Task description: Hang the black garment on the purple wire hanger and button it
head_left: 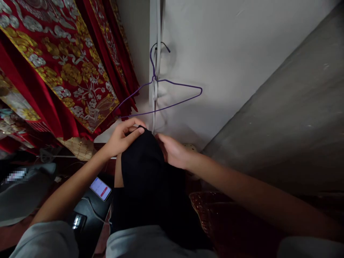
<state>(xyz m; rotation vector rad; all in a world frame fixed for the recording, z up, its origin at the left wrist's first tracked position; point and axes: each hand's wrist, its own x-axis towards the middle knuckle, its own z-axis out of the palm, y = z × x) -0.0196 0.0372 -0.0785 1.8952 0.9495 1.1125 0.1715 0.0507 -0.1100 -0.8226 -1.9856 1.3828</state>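
A piece of black cloth (pixel 142 154) is held up in front of me, its lower part merging with dark clothing below. My left hand (pixel 122 139) pinches the top edge of the cloth between thumb and fingers. On the other side, my right hand (pixel 173 150) grips the cloth's right edge, with most of its fingers hidden behind the fabric. Just above both hands, a purple wire hanger (pixel 178 84) hangs against the wall with nothing on it. A thin white strap (pixel 154 118) runs down past the hanger towards the cloth.
Red cloths with gold and silver embroidery (pixel 80 71) hang at the upper left. A lit smartphone (pixel 100 189) lies on a black surface at the lower left, near a cable. A grey slanted panel (pixel 285 118) fills the right side. Dark red shiny material (pixel 204 211) sits at lower right.
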